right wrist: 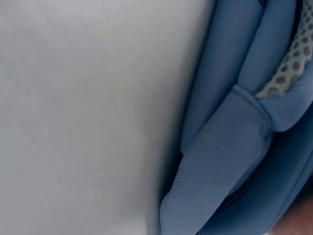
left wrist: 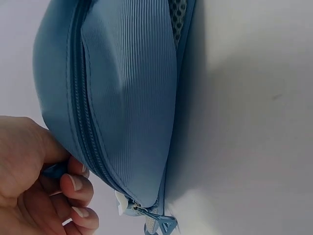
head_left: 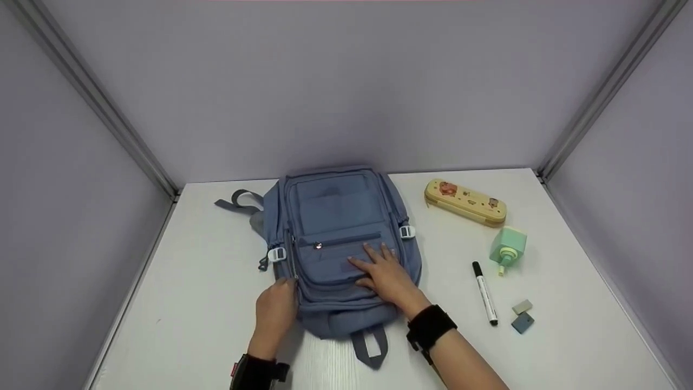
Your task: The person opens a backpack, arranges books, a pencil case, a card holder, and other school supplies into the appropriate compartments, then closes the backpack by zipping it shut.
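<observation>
A blue backpack [head_left: 338, 208] lies on the white table with its front upward and its top handle [head_left: 373, 355] toward me. My left hand [head_left: 277, 304] is at the backpack's lower left edge, at the end of a zipper line. In the left wrist view its curled fingers and thumb pinch a small blue zipper pull [left wrist: 55, 170], mostly hidden. Spread fingers of my right hand [head_left: 387, 273] rest on the front pocket, below a short zipper [head_left: 341, 239]. The right wrist view shows the backpack's side [right wrist: 220, 147] and only a blurred bit of the hand.
On the right of the table are a yellow pencil case [head_left: 465, 203], a green box-shaped item with a spout [head_left: 509, 245], a white marker with black ends [head_left: 485, 293] and two small blocks, one pale [head_left: 522, 307], one dark [head_left: 522, 323]. Grey panels enclose the table.
</observation>
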### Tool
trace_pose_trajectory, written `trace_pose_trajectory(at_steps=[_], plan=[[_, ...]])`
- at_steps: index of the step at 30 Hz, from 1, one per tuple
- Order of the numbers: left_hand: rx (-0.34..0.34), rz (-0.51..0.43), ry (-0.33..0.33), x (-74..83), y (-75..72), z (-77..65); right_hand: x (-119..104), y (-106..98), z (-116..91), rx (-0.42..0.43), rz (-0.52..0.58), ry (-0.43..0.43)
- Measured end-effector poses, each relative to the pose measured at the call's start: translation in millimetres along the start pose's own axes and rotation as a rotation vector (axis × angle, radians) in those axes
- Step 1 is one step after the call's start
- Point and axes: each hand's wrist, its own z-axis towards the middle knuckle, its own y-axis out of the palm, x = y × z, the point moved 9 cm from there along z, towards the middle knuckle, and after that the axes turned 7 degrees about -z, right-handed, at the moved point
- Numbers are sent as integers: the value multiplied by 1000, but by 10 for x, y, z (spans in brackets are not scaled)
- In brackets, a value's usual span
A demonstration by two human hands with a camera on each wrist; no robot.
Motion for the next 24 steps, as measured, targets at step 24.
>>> trace_pose_trajectory(at_steps=[24], plan=[[-28, -93, -35, 36, -86, -11, 17, 12, 6, 9, -18, -3]])
